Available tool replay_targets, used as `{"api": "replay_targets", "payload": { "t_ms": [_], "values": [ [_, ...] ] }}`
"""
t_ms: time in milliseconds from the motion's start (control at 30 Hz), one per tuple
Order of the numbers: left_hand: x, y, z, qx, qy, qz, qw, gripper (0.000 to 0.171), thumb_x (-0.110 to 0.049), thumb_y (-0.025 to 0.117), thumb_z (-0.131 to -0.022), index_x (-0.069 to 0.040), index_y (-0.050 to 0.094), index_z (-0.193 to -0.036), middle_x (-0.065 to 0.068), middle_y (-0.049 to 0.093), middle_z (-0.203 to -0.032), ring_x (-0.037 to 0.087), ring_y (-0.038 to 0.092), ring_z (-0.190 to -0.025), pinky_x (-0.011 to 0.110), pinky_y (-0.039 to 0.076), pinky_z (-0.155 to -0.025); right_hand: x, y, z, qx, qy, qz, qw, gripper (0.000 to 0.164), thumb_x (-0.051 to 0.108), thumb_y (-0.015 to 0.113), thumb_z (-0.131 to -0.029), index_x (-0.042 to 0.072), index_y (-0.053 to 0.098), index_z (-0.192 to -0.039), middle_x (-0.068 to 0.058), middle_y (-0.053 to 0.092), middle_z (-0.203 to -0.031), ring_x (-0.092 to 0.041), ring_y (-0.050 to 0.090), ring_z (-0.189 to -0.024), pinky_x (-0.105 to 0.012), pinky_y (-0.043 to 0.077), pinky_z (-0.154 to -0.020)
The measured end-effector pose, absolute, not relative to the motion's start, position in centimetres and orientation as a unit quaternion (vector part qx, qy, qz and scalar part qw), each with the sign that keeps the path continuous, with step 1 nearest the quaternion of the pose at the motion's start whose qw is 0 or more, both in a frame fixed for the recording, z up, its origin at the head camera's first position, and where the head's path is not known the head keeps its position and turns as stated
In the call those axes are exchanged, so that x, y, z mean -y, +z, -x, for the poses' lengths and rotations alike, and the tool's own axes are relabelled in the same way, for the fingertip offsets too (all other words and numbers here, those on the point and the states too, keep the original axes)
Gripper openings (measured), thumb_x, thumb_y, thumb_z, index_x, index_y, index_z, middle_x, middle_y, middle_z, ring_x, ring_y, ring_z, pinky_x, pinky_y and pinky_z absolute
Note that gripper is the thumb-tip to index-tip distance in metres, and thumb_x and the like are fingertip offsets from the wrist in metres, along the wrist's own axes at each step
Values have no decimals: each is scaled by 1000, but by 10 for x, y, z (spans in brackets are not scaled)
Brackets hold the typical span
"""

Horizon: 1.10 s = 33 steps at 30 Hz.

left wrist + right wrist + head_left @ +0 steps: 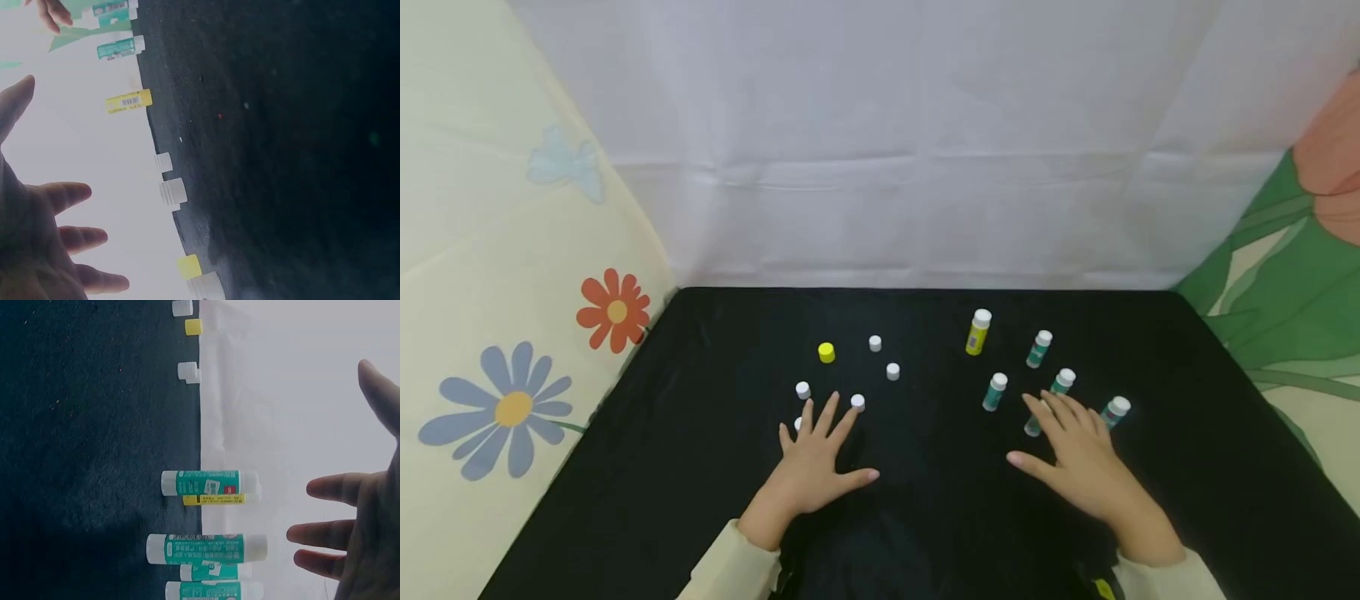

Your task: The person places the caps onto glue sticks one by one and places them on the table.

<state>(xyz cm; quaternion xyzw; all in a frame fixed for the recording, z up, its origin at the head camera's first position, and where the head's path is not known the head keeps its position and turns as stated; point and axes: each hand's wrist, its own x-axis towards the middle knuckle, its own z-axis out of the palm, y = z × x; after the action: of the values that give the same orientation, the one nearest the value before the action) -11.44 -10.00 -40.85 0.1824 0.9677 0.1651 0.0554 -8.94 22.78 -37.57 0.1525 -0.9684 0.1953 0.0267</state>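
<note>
Clock faces centred on each hand; 12 points away from the person.

Left hand (812, 471): held over the black table (940, 517), fingers (81, 239) straight and spread wide, gripping nothing. Head view overlaps the fingertips with the nearest white caps (892, 372); left wrist view shows a gap. Caps stand loose: 5 white, from 11 to 1 o'clock, and 1 yellow cap (827, 353) at 12.

Right of the caps: 1 yellow tube (976, 340), white-topped, upright, at 11 o'clock from the right hand (1078, 471). Also upright, 5 green tubes (994, 397) spread from 10 to 1 o'clock, 1 partly hidden by the hand.

Right hand: fingers (322, 535) extended, thumb well apart, holding nothing; right wrist view shows them apart from the tubes.

Step, judged: a ready pose ahead of a grasp. 6 caps against 6 tubes suggests pairing, probably by colour. Next move seems to call for the right fingers to curl round 1 tube and the left to pinch 1 cap.
</note>
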Motion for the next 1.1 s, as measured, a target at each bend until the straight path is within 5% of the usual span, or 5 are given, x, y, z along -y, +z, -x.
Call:
{"api": "replay_targets", "payload": {
  "t_ms": [1100],
  "values": [
    [112, -415, 117, -965, 211, -136, 79, 84, -65, 50, -70, -18, 28, -135, 13, 14, -141, 44, 4, -124, 68, 8, -85, -243, -394, 95, 960, 233, -136, 79, 66, 36, 56, -81, -5, 31, -126, -29, 34, -123, -45, 26, -110, -60, 16, -86]
  ]
}}
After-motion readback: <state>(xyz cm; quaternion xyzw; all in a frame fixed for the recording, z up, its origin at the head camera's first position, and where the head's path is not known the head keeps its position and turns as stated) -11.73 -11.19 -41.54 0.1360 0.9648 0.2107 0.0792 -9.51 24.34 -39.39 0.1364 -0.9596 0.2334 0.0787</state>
